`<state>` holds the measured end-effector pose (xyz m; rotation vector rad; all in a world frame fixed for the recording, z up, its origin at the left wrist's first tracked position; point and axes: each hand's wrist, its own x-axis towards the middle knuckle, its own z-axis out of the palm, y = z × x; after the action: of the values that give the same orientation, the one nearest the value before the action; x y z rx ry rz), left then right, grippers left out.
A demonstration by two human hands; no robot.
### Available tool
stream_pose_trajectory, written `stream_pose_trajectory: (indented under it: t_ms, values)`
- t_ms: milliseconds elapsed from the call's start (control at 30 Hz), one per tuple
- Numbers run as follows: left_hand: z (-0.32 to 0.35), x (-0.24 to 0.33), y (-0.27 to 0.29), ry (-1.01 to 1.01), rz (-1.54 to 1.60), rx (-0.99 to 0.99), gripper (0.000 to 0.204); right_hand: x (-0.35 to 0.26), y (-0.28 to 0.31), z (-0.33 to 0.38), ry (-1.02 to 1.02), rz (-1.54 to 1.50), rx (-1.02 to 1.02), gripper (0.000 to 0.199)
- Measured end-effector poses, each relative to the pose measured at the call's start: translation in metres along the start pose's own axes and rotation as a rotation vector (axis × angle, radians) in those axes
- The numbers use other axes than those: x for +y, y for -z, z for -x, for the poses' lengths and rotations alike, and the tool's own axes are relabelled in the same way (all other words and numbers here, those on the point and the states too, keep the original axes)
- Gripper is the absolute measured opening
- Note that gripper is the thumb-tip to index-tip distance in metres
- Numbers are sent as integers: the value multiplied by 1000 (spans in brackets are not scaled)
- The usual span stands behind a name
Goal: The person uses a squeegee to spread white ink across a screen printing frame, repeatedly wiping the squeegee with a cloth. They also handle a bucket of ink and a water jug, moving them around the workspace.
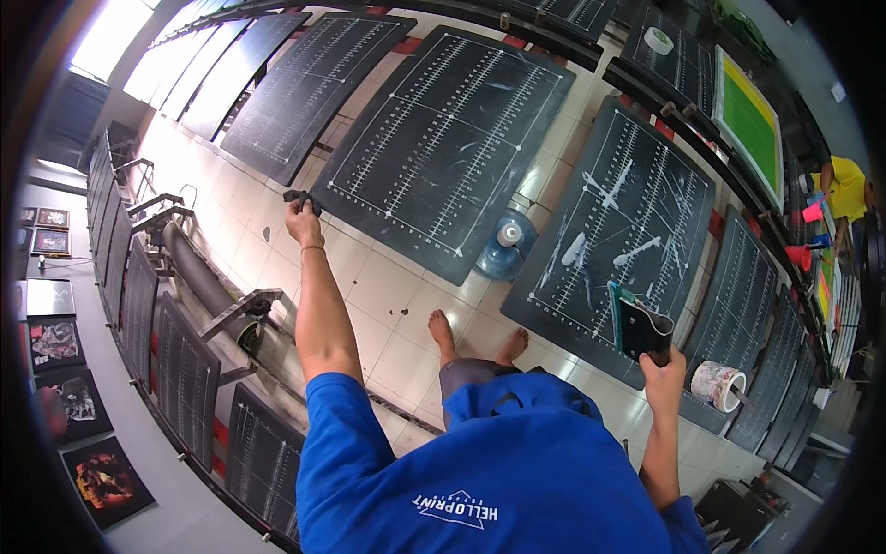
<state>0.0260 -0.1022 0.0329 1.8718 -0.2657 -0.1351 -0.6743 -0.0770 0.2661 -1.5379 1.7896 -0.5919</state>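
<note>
Two hands busy: left hand [301, 217] grips dark rag [300, 197] at board [443, 148] corner; right hand [663, 369] grips squeegee [639, 325]. Wipe flat, corner inward.

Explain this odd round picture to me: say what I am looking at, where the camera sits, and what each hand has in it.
There is no machine here. A person wears a wide fisheye camera on the head, looking down, so straight edges bend. The blue shirt at the bottom is the wearer's own. The left hand stretches out and grips a small dark rag at the corner of a large dark flat board ruled with white lines. The right hand holds up a flat black squeegee-like blade with a teal edge. More such boards ring the tiled floor, where a blue water jug stands. A paint-smeared roll of tape lies on a board nearby.
</note>
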Motion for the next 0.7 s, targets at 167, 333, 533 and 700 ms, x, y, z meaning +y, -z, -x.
stream_pose_trajectory:
  t_ms: [167,333,533,700]
  values:
    - [95,-5,16,-201,-176,14,21,-3,-10,-18,17,-49,-79,22]
    - [320,52,-8,-188,-195,-156,14,-8,-32,-36,84,-182,-159,17]
    - [416,81,47,-323,-245,-592,23,-30,-33,-50,143,-304,-250,13]
    - [381,123,29,-983,-626,-859,18,-8,-21,-51,61,-392,-83,12]
